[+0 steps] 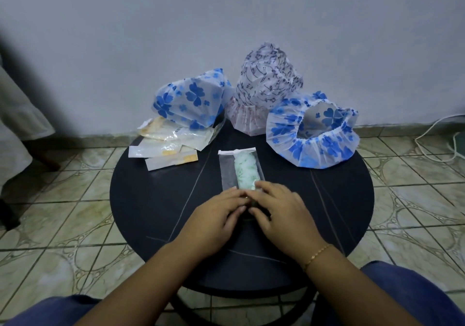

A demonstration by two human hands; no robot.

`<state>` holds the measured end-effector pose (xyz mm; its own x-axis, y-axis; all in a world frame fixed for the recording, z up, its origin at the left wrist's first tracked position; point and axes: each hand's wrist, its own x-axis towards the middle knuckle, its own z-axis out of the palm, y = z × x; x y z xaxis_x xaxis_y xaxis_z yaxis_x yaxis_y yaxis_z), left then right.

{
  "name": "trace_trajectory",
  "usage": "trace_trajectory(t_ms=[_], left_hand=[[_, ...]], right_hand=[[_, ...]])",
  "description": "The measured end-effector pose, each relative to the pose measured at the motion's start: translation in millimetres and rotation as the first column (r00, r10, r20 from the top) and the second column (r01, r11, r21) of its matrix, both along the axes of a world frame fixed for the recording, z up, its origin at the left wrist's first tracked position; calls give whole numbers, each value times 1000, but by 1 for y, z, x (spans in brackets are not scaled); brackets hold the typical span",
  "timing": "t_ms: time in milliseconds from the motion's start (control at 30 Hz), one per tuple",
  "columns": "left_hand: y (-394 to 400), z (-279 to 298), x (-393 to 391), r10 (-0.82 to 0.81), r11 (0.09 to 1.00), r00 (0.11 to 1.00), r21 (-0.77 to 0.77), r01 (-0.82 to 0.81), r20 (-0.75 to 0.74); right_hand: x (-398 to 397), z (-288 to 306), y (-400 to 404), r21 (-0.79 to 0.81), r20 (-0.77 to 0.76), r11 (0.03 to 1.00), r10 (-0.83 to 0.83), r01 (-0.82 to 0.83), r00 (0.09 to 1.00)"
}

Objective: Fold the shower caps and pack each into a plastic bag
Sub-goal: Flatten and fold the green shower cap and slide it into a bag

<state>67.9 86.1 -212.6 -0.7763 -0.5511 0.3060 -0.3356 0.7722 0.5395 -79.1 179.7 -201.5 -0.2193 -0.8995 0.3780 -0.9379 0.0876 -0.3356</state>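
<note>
Round black table (156,200), left hand (216,218) and right hand (281,212) pinching plastic bag (227,172) holding folded green cap (246,172)

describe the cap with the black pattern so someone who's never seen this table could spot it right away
Start at the round dark table and look to its far edge by the wall, where three loose shower caps sit. The cap with the black pattern is the middle one, standing tallest. Its neighbours both carry blue flowers; this one has thin black squiggles on white.
</note>
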Motion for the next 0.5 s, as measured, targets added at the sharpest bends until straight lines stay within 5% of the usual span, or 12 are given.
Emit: trace_trajectory(t_ms=[167, 500], left_hand=[[-5, 14, 1, 59, 978, 998, 202, -50, -35], [-47, 40, 9, 315, 939, 948, 152, -307, -32]], right_hand=[[6, 12, -12, 246, 20, 969, 16, -21, 1000], [9, 27, -70, 322, -60, 944, -53, 70, 997]])
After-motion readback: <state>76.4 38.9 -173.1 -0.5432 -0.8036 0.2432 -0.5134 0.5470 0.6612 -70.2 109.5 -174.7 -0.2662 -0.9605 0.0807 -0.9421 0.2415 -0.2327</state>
